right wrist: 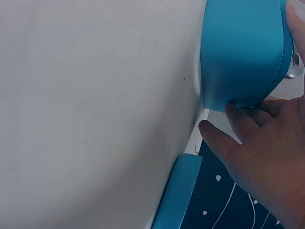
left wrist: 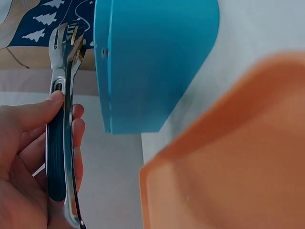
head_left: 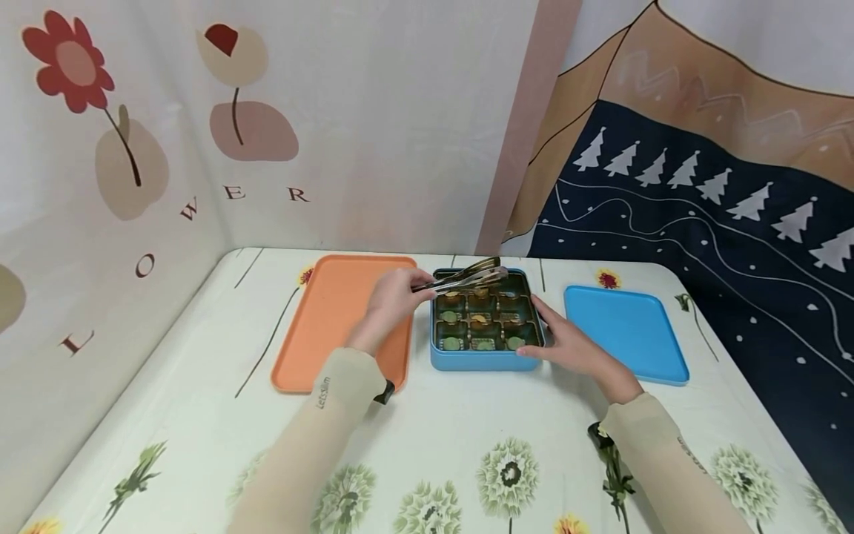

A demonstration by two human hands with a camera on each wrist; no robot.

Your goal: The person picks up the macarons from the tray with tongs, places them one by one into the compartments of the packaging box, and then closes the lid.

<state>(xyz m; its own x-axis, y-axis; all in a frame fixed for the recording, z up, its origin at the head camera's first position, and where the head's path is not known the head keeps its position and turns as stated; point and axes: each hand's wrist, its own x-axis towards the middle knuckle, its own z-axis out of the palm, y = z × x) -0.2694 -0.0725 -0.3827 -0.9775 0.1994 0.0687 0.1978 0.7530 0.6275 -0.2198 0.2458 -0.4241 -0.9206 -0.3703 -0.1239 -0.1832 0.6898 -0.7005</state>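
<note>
My left hand holds a pair of metal tongs by their dark-inlaid handles, thumb on one arm and fingers on the other. The tongs' heads reach over the back of a blue box. Inside the box sits a brown divided tray with several compartments. Green round pieces lie in the front row, and orange-brown pieces lie farther back; the tongs hide part of the back row. At the box's right side my right hand grips it, thumb at the front rim and fingers along the side wall.
An orange tray lies left of the box, under my left forearm and hand. To the right lies a flat blue lid. A floral cloth covers the table, with printed curtains behind it.
</note>
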